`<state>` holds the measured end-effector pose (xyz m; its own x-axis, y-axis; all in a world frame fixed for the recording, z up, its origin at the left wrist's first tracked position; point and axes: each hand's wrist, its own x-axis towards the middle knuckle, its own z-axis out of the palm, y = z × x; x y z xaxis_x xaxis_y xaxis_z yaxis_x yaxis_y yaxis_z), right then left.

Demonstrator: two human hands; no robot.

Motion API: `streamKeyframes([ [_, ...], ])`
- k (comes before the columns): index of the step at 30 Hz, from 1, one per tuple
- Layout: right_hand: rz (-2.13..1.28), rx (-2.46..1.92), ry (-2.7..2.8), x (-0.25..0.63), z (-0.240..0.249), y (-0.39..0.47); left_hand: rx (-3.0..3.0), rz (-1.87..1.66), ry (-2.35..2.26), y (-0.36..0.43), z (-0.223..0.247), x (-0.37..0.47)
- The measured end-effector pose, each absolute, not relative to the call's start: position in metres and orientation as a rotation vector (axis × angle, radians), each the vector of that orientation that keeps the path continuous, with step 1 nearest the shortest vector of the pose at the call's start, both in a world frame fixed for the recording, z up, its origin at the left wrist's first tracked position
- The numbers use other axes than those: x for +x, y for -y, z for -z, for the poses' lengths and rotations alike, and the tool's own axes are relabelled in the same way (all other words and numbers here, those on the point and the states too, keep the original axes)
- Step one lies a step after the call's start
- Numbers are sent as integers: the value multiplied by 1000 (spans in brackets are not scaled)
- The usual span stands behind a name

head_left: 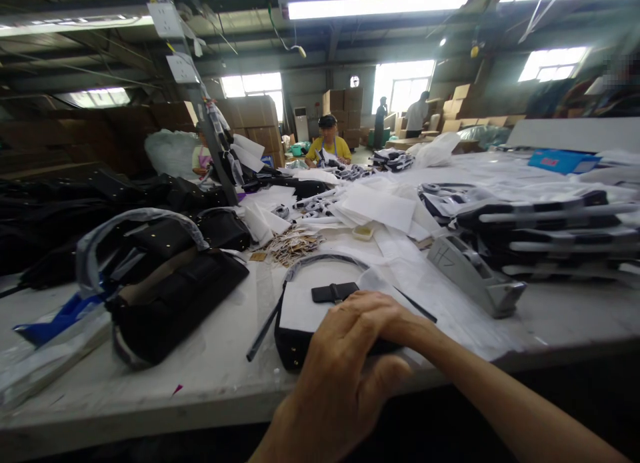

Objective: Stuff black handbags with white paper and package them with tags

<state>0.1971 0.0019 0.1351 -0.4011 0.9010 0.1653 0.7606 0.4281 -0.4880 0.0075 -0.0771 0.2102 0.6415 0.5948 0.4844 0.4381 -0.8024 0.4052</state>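
Observation:
A black handbag (290, 348) lies in front of me near the table edge, its face covered by a white sheet (300, 309). A black flap tab with a buckle (333, 292) shows on top of the sheet. The wrapped handle (325, 257) arches away behind it. My left hand (337, 376) is on the bag's near side, fingers over the top and thumb apart at the front edge. Coming from the right, my right hand (373, 309) bends over the bag beside the buckle. Its fingertips are hidden where the two hands overlap.
Another black handbag (185, 309) with a wrapped handle rests at left, by a blue tape dispenser (65, 319). A grey dispenser (475, 273) and stacked wrapped bags (550, 229) stand right. Paper sheets (375, 206) and small scraps (295, 244) lie behind. A person (329, 146) sits farther back.

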Motion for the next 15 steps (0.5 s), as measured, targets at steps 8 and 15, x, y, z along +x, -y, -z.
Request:
streamKeyframes([
  [8,-395,-1528,2415,192,-145,-1,3000,-690,-1251,27,-101,1],
  [15,-96,-1410,2401,194,-148,30,3012,-713,-1282,35,-94,-3],
])
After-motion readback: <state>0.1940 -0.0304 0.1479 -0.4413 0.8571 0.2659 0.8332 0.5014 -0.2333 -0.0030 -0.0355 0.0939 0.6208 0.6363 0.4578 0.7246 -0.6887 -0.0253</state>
